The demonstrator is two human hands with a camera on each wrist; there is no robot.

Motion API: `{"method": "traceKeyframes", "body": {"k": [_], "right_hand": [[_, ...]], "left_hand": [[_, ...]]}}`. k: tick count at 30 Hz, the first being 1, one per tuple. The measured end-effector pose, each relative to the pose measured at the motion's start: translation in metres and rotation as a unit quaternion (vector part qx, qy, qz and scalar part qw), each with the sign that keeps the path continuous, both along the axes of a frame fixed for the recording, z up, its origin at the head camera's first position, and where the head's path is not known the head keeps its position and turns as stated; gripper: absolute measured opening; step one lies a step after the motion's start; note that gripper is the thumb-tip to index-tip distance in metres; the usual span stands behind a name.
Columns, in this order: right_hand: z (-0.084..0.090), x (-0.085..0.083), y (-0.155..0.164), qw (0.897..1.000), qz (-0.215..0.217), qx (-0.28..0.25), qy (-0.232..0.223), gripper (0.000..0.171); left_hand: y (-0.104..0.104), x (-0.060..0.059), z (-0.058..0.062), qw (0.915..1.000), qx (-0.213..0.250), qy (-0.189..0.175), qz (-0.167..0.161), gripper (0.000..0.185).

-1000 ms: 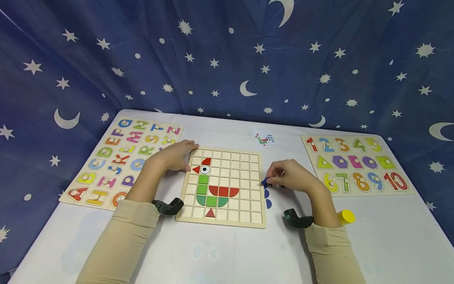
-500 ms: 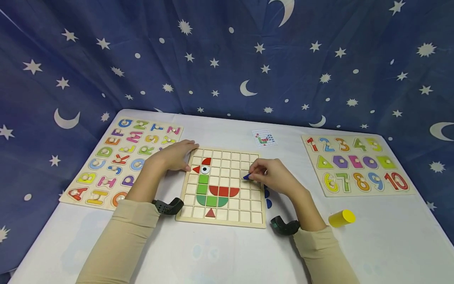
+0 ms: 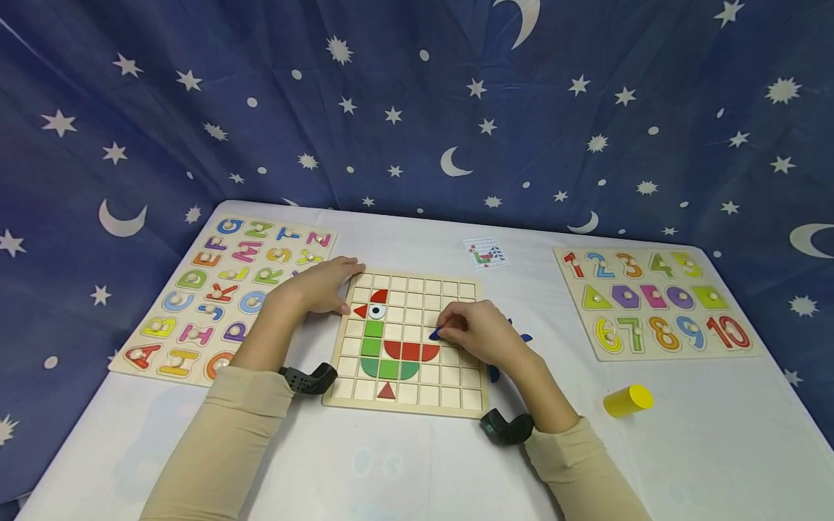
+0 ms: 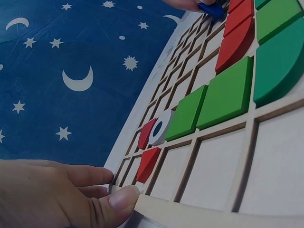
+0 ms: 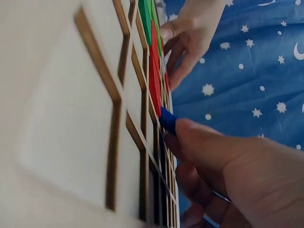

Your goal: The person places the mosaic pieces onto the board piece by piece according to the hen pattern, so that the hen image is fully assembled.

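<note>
Head view shows me the right hand point(image 3: 482, 329) pinching a blue piece point(image 3: 434, 335) over the grid board point(image 3: 449, 375), left hand point(image 3: 316, 286) fingers loose at its edge, between an A-B-C letter board point(image 3: 198, 304) and a 1-to-10 number board point(image 3: 643, 281).

We've got our left hand point(image 4: 57, 194) touching the grid board point(image 4: 213, 175), red triangle point(image 4: 148, 164) near our thumb point(image 4: 124, 198), eye disc point(image 4: 161, 127) just past it, two green squares point(image 4: 226, 92) beyond, and up top our right hand point(image 4: 184, 4) at a blue piece point(image 4: 213, 10)
</note>
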State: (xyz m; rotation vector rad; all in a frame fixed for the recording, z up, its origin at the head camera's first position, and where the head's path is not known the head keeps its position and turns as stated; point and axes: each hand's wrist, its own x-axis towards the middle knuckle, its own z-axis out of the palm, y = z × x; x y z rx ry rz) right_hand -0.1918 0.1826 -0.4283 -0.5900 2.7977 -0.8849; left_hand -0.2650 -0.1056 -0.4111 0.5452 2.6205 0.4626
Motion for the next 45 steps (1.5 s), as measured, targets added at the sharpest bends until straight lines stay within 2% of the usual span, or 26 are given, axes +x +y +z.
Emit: {"method": "traceKeyframes", "body": {"k": [20,31,45], "right_hand": [[-0.006,0.003,-0.008,0.999,-0.001,0.037,0.011,0.005],[-0.006,0.006,-0.013,0.997,0.018,0.061,0.052,0.012],[-0.007,0.003,-0.006,0.998,0.023,0.052,0.032,0.007]], "left_hand": [[0.000,0.002,0.001,1.0000,0.000,0.003,-0.005,0.081],[0.001,0.002,0.002,1.0000,-0.001,0.006,-0.007,0.080],[0.000,0.001,0.001,0.9999,-0.005,0.007,-0.008,0.080]]}}
